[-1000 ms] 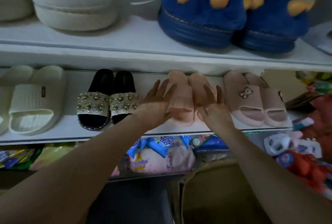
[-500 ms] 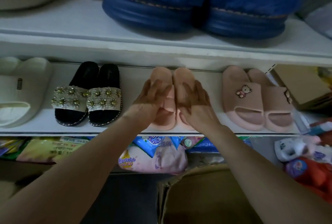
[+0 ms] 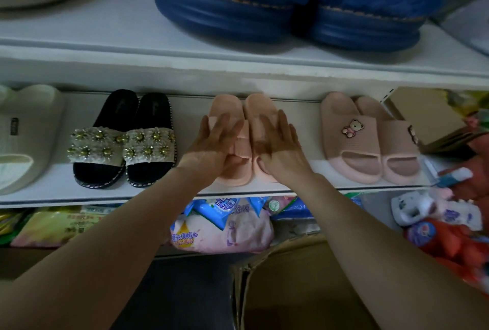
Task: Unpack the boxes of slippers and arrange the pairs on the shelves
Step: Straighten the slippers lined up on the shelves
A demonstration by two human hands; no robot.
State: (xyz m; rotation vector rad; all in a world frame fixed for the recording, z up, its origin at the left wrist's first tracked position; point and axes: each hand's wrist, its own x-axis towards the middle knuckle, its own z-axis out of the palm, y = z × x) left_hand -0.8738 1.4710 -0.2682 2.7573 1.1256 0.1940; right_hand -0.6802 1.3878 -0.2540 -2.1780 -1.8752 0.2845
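Observation:
A pair of plain peach slippers [image 3: 242, 107] lies side by side on the middle white shelf [image 3: 291, 186], toes pointing toward me. My left hand [image 3: 211, 141] rests flat with straight fingers on the left slipper's strap. My right hand [image 3: 280, 144] lies flat on the right slipper, fingers straight, thumb at its toe end. An open cardboard box [image 3: 304, 287] stands below, between my forearms.
On the same shelf are black flower-strap sandals [image 3: 124, 141], a white slide [image 3: 23, 139] at the left and pink bear slippers [image 3: 370, 141] at the right. Blue fluffy slippers [image 3: 299, 4] sit on the shelf above. Packaged goods [image 3: 225, 224] and toys [image 3: 444, 224] fill the lower shelf.
Both hands have slid the peach pair further back onto the shelf and now lie flat on it. The view has tilted down and closer.

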